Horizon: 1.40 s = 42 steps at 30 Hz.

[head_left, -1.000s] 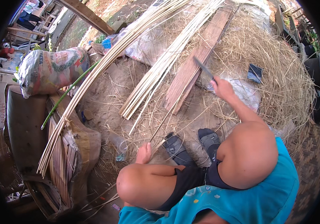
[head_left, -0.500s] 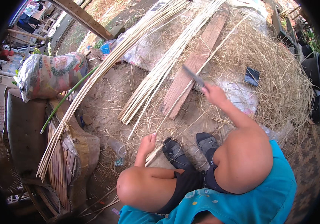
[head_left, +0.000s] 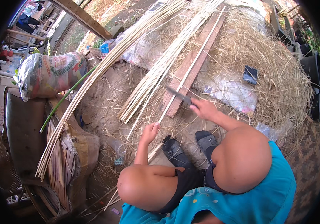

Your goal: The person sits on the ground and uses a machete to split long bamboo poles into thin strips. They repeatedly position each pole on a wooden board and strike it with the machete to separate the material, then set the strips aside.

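Observation:
My left hand (head_left: 151,132) is closed around the near end of a long pale bamboo strip (head_left: 198,55). The strip runs away from me along a reddish-brown wooden board (head_left: 184,70) lying on the ground. In my right hand (head_left: 204,109) is a knife (head_left: 178,95) gripped by its handle. Its dark blade lies across the strip, over the near part of the board. To the left of the board rests a bundle of pale split strips (head_left: 156,78), fanned at the near end.
Another long bundle of strips (head_left: 84,89) and a green stick (head_left: 68,92) lean over a torn brown seat (head_left: 89,149) on the left. Behind is a stuffed sack (head_left: 51,74). Shavings (head_left: 275,71) heap up at right, with a small dark piece (head_left: 250,74) among them.
The knife has come nearer to me along the strip with my right hand. My left hand has shifted slightly forward, and the strip now lies along the board.

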Tool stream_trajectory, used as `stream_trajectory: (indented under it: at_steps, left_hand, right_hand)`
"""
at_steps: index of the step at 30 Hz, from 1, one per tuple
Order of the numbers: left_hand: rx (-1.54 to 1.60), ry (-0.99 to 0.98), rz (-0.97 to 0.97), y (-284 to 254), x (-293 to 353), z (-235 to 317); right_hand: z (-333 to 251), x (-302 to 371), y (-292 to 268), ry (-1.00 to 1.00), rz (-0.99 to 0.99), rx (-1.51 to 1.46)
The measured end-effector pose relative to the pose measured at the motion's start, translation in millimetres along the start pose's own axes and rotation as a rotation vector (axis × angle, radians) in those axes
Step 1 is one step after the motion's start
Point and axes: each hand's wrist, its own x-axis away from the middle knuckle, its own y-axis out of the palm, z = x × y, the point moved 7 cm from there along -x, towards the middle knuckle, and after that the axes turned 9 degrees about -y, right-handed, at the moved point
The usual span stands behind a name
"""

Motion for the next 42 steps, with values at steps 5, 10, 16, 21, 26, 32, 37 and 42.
stream_trajectory:
  at_steps: [5, 10, 16, 21, 26, 32, 37, 42]
  left_hand:
    - [0.183, -0.173, -0.113, 5.3, 8.8, -38.2]
    - [-0.089, -0.011, 0.123, -6.8, 13.5, -15.7]
    - [-0.335, 0.136, 0.338, 4.8, 72.0, -12.9]
    - [-0.401, -0.043, 0.222, -20.9, 66.0, -38.1]
    - [-0.537, 0.152, 0.278, 22.0, 22.4, 13.3]
    - [-0.616, 0.188, 0.240, 22.8, 22.8, 16.3]
    - [-0.739, 0.074, 0.356, 10.4, 42.5, -4.6]
    - [-0.750, -0.075, 0.329, -27.2, 94.4, -53.9]
  right_hand:
    - [93.1, -7.1, -64.5, 0.213, 0.101, 0.062]
    - [46.1, -2.3, -40.7, 0.142, -0.013, -0.051]
    - [35.2, -12.9, -11.7, -0.017, -0.084, 0.061]
    - [116.7, -52.0, -91.4, 0.279, 0.157, 0.101]
    - [3.3, 2.4, -16.8, 0.025, -0.127, 0.005]
    - [62.2, -3.1, -36.9, -0.019, -0.108, 0.169]
    - [15.3, -8.8, -17.5, -0.274, -0.187, 0.106]
    - [221.9, -3.9, -148.0, 0.499, 0.206, 0.333]
